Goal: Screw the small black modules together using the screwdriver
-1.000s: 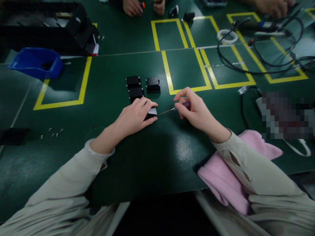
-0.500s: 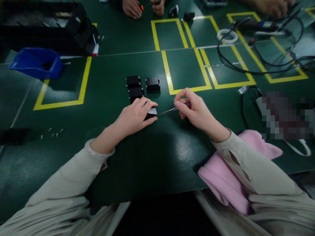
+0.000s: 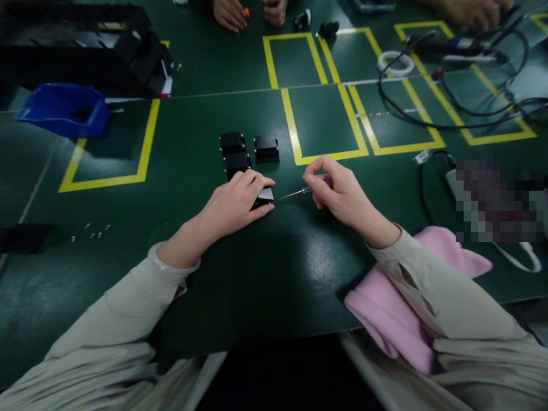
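Observation:
My left hand (image 3: 235, 202) is closed over a small black block with a pale top face (image 3: 265, 196), pressing it to the green table; most of the block is hidden under the palm. In my right hand (image 3: 336, 185) is a screwdriver (image 3: 295, 194), its handle between thumb and fingers. The thin shaft lies almost level, and its tip is at the right end of the held block. Just beyond my left hand sit more black blocks with screws at their corners: one at the back (image 3: 232, 141), one in front of it (image 3: 237, 161), and one to the right (image 3: 266, 148).
Several loose screws (image 3: 91, 234) lie at the left, near a dark flat piece (image 3: 25, 237). A blue bin (image 3: 64, 111) stands before a black rack (image 3: 85, 63). A pink cloth (image 3: 385, 314) lies under my right forearm. Cables (image 3: 428, 123) and co-workers' hands (image 3: 231, 14) are across the table.
Almost nothing differs. Both hands keep their places, and the screwdriver tip stays at the block's right end; my right fingers have shifted very slightly on the handle.

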The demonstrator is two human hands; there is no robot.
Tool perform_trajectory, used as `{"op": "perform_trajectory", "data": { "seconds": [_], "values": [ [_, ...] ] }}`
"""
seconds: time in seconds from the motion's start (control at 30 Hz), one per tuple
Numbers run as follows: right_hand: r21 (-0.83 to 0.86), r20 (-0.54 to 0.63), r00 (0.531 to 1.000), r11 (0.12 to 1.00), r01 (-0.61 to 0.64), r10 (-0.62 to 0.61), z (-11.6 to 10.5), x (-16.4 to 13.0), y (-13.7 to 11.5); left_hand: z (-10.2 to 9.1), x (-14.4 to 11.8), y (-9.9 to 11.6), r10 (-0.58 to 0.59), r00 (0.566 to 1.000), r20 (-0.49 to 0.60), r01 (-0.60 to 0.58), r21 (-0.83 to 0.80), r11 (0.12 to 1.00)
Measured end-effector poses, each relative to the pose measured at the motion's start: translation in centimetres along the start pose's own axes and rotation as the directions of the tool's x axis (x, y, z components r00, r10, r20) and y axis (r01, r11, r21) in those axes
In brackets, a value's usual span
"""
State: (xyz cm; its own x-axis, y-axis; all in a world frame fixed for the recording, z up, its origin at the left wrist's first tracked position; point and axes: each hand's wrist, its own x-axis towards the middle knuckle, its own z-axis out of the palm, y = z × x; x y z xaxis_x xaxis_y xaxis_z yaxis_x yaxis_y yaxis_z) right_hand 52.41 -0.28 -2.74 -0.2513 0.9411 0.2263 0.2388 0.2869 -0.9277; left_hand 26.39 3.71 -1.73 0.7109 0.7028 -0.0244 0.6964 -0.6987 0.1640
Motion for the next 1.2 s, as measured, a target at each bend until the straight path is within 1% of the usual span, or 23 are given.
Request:
{"op": "perform_trajectory", "data": {
  "seconds": [0.1,0.2,0.3,0.43,0.63,0.73,0.87,0.93,1.07,1.2],
  "values": [
    [-0.029,-0.04,0.998,0.998,0.053,-0.054,0.07,-0.06,0.02,-0.03,0.0,0.06,0.0,1.0,-0.001,0.0,0.006,1.0],
    [-0.06,-0.057,0.995,0.996,0.073,-0.077,0.11,-0.09,-0.02,0.0,0.0,0.04,0.005,1.0,-0.007,-0.004,0.01,1.0],
    [-0.046,-0.052,0.997,0.998,0.052,-0.054,0.08,-0.06,-0.08,0.02,0.01,-0.02,0.009,1.0,-0.007,-0.009,0.006,1.0],
    [-0.014,-0.01,1.0,1.0,-0.005,0.005,0.03,-0.01,-0.15,0.01,0.03,-0.08,0.004,1.0,-0.001,-0.004,0.003,1.0],
    [-0.042,-0.048,0.997,0.997,0.058,-0.06,0.09,-0.06,-0.17,0.09,0.03,-0.09,0.005,1.0,-0.007,-0.005,0.003,1.0],
    [-0.024,-0.039,0.998,0.999,0.04,-0.041,0.03,-0.02,-0.13,0.07,0.02,-0.03,0.006,1.0,-0.009,-0.006,0.007,1.0],
    [0.009,0.008,1.0,1.0,-0.02,0.02,-0.07,0.05,-0.17,0.0,0.06,0.01,0.0,1.0,-0.002,0.0,0.004,1.0],
    [0.009,0.004,1.0,1.0,-0.013,0.013,-0.07,0.04,-0.24,0.03,0.07,-0.01,0.003,1.0,-0.005,-0.003,0.001,1.0],
    [-0.018,-0.034,0.998,0.999,0.045,-0.045,-0.02,0.01,-0.32,0.13,0.04,-0.09,0.01,1.0,-0.011,-0.01,0.002,1.0],
    [-0.012,-0.015,1.0,1.0,0.015,-0.015,-0.09,0.04,-0.33,0.1,0.0,-0.06,0.0,1.0,-0.002,0.0,0.011,1.0]
  ]
}}
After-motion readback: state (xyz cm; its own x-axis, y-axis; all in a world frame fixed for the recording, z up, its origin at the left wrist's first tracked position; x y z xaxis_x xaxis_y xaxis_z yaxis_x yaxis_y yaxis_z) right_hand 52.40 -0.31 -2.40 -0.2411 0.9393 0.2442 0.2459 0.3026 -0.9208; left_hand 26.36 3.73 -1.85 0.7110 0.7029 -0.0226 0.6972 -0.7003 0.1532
